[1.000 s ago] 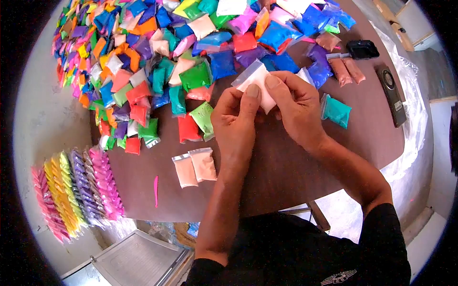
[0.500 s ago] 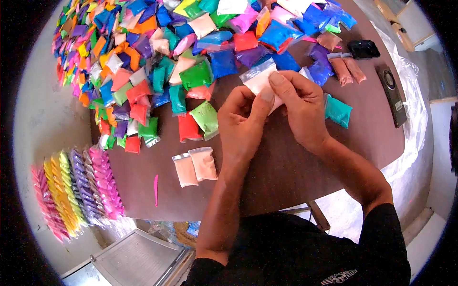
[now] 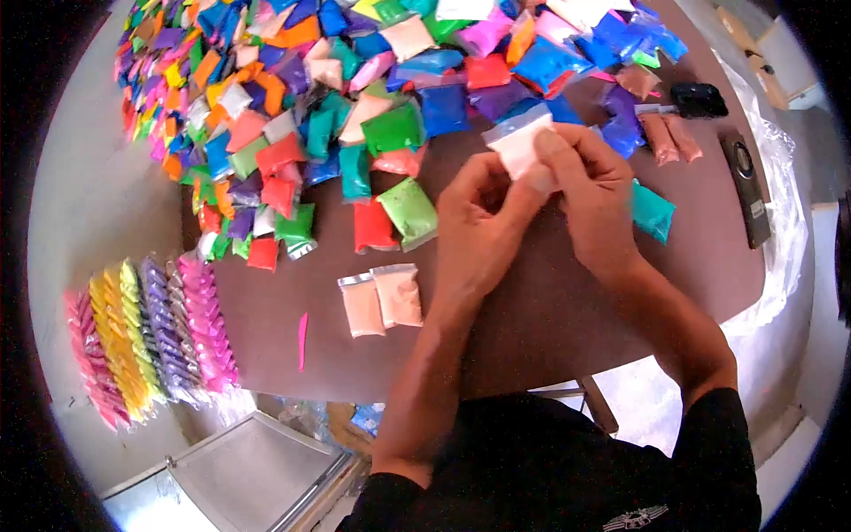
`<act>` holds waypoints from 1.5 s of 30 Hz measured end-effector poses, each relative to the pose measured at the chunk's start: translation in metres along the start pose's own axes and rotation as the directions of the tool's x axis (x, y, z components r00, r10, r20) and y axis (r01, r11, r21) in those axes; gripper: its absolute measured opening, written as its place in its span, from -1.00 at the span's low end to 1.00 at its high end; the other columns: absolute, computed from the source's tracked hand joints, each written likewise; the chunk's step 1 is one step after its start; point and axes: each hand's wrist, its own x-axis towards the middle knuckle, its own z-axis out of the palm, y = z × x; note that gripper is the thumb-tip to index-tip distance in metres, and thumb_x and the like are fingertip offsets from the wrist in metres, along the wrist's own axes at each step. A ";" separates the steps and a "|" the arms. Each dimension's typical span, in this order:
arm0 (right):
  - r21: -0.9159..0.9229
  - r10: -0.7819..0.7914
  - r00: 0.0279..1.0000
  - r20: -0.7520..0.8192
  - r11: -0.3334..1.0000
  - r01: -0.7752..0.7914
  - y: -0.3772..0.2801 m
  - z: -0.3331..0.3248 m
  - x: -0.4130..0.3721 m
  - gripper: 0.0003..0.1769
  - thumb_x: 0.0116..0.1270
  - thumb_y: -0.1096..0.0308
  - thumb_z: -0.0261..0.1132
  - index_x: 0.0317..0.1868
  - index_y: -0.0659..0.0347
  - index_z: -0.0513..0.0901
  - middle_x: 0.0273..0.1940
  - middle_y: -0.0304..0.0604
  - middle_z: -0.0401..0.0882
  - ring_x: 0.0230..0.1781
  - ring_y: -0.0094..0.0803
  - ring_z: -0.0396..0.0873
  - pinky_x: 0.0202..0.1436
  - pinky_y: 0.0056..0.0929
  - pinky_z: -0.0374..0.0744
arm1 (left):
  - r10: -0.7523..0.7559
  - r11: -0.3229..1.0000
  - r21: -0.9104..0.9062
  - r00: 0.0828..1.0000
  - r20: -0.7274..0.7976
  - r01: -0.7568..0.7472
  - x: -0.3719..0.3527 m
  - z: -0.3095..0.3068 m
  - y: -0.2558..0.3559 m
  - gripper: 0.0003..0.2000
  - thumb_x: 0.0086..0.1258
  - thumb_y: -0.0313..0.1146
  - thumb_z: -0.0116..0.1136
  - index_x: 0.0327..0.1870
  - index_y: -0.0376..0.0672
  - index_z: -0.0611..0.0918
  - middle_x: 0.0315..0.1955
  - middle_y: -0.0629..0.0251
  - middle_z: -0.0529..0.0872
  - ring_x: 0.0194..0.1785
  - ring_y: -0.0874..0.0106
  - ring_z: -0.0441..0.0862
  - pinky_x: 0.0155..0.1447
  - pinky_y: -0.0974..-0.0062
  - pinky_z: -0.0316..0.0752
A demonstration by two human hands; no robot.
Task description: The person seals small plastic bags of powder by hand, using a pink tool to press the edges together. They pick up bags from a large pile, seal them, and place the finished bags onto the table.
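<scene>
Grips a pale pink packet point(image 3: 517, 146) in both hands above the far middle of the brown table point(image 3: 532, 328), just in front of the heap of coloured packets point(image 3: 355, 80). Pinches it with the right hand point(image 3: 598, 199), thumb pressed flat across its lower face, fingers folded behind. Closes the left hand point(image 3: 483, 230) narrowly at its near edge, fingertips curled in against the right thumb. Compared with a second ago, carries the pale pink packet a little farther from the body and nearer the heap, and has slid the left thumb off the front, away from its former place beside the right thumb. Shows less of it now: only the clear top strip and a patch of powder. Leaves unchanged on the table two peach packets point(image 3: 381, 300) near the left forearm, a light green packet point(image 3: 409, 211) and a red packet point(image 3: 372, 226) just left of the left hand, and a teal packet point(image 3: 653, 213) just beside the right wrist.
</scene>
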 end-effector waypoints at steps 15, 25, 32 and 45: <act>0.060 0.077 0.995 0.058 0.995 -0.081 -0.005 -0.004 0.000 -0.76 0.63 0.27 0.25 -0.10 0.27 0.74 -0.25 -0.40 0.68 -0.26 -0.74 0.53 -0.17 -0.63 0.51 | 0.006 0.998 -0.069 0.992 0.125 0.003 -0.004 -0.007 -0.006 -0.79 0.56 -0.27 0.32 -0.11 -0.27 0.70 -0.34 0.46 0.71 -0.29 0.72 0.55 -0.23 0.68 0.42; -0.032 0.099 0.995 0.019 0.995 -0.098 0.005 -0.010 0.001 -0.81 0.61 0.28 0.24 -0.07 0.20 0.72 -0.20 -0.39 0.66 -0.21 -0.69 0.56 -0.13 -0.62 0.51 | 0.177 0.983 -0.056 0.981 0.074 -0.173 -0.001 -0.009 -0.025 -0.81 0.56 -0.33 0.26 -0.27 -0.25 0.65 -0.46 0.54 0.58 -0.34 0.71 0.43 -0.32 0.56 0.34; 0.029 -0.030 0.996 0.084 0.999 0.028 0.022 -0.033 0.014 -0.83 0.61 0.34 0.23 -0.11 0.23 0.68 -0.18 -0.37 0.66 -0.20 -0.68 0.54 -0.12 -0.58 0.51 | 0.193 0.981 -0.027 0.981 -0.021 -0.193 -0.009 0.006 -0.021 -0.77 0.54 -0.23 0.32 -0.21 -0.23 0.66 -0.43 0.52 0.61 -0.32 0.72 0.47 -0.26 0.61 0.39; -0.320 0.173 0.957 0.232 0.943 -0.093 -0.018 -0.005 -0.087 -0.77 0.61 0.30 0.21 -0.16 0.27 0.68 -0.26 -0.37 0.61 -0.28 -0.63 0.50 -0.23 -0.53 0.49 | 0.106 0.991 0.099 0.985 -0.136 -0.093 -0.117 -0.029 -0.013 -0.75 0.52 -0.26 0.30 -0.26 -0.27 0.63 -0.47 0.44 0.56 -0.33 0.64 0.47 -0.26 0.52 0.42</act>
